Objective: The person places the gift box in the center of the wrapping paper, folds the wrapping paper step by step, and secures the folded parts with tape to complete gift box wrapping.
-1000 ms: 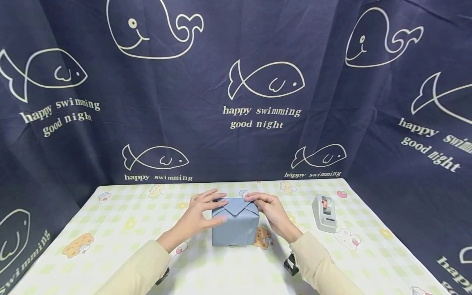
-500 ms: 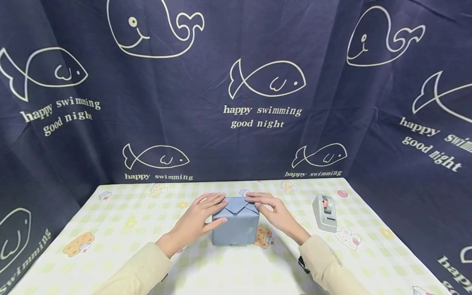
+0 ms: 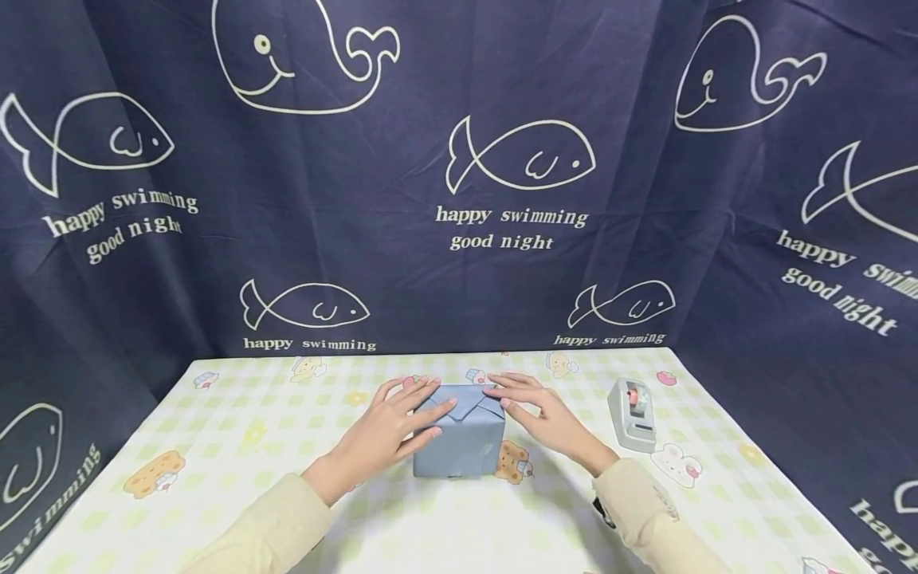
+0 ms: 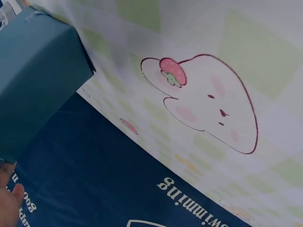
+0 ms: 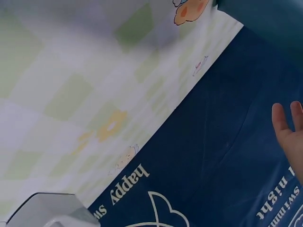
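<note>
A box wrapped in blue-grey paper (image 3: pixel 459 450) stands on the table, a pointed flap (image 3: pixel 466 401) folded down over its top. My left hand (image 3: pixel 383 430) rests with extended fingers on the top left, one fingertip on the flap and the thumb by the front edge. On the other side, the fingers of my right hand (image 3: pixel 548 418) lie lightly at the top right edge. In the left wrist view the wrapped box (image 4: pixel 42 71) fills the upper left, with a bit of the left hand (image 4: pixel 8 203) below. The right wrist view catches the box's corner (image 5: pixel 270 23) and spread right fingertips (image 5: pixel 279 118).
A grey tape dispenser (image 3: pixel 631 426) with a small red core stands right of the box; its pale body (image 5: pixel 52 213) also enters the right wrist view. The checked tablecloth (image 3: pixel 251 518) has printed cartoon figures. Dark blue curtains (image 3: pixel 402 239) enclose the back and sides.
The left fingers have come down flatter on the top, one now reaching onto the flap. My right hand has shifted slightly right, its fingers straighter than before. The box stays in place.
</note>
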The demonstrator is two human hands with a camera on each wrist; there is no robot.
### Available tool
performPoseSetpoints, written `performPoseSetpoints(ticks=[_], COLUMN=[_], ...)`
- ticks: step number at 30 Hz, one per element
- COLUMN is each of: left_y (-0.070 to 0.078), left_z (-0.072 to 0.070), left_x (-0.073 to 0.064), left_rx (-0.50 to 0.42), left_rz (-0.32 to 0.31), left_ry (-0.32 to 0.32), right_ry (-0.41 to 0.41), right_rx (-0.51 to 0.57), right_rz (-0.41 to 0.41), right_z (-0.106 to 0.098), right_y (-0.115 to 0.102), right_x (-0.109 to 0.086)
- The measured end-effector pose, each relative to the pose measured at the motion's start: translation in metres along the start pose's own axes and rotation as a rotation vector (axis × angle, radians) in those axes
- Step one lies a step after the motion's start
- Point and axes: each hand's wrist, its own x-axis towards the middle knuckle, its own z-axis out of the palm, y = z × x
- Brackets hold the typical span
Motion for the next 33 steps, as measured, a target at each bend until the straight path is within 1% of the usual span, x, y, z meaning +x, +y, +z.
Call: performPoseSetpoints(ticks=[2,5,7,10,13,17,20,23,27,30,33], left_y=[0.001,0.001,0.001,0.001,0.001,0.001,0.002,0.003,0.004,0.005,0.006], left_z=[0.001,0.003,0.003,0.005,0.006,0.006,0.005,0.005,0.004,0.004,0.004], left_x=[0.0,-0.001,-0.001,-0.001,-0.001,-0.001,-0.001,-0.001,-0.001,-0.001,-0.001], left_rx=[-0.003,-0.011,-0.009,0.018,0.043,0.032,0.018,0.014,-0.009,-0.035,-0.06], left_rz=[-0.006,-0.005,0.013,0.053,0.086,0.094,0.089,0.086,0.059,0.031,0.004], left_ry=[0.0,0.011,0.03,0.06,0.08,0.081,0.074,0.072,0.063,0.051,0.033], right_ry=[0.039,0.134,0.2,0.283,0.336,0.366,0.382,0.402,0.438,0.458,0.461], right_rx=[-0.016,-0.087,-0.132,-0.2,-0.253,-0.306,-0.34,-0.389,-0.456,-0.48,-0.486], right_rz=[0.007,0.052,0.1,0.176,0.239,0.347,0.41,0.436,0.472,0.549,0.657], right_z=[-0.003,-0.009,-0.014,-0.023,-0.033,-0.046,-0.056,-0.063,-0.071,-0.076,-0.078], right_y=[0.003,0.007,0.011,0.018,0.025,0.033,0.04,0.048,0.056,0.061,0.066], right_x=[-0.002,-0.006,-0.01,-0.016,-0.024,-0.035,-0.044,-0.055,-0.068,-0.076,-0.083])
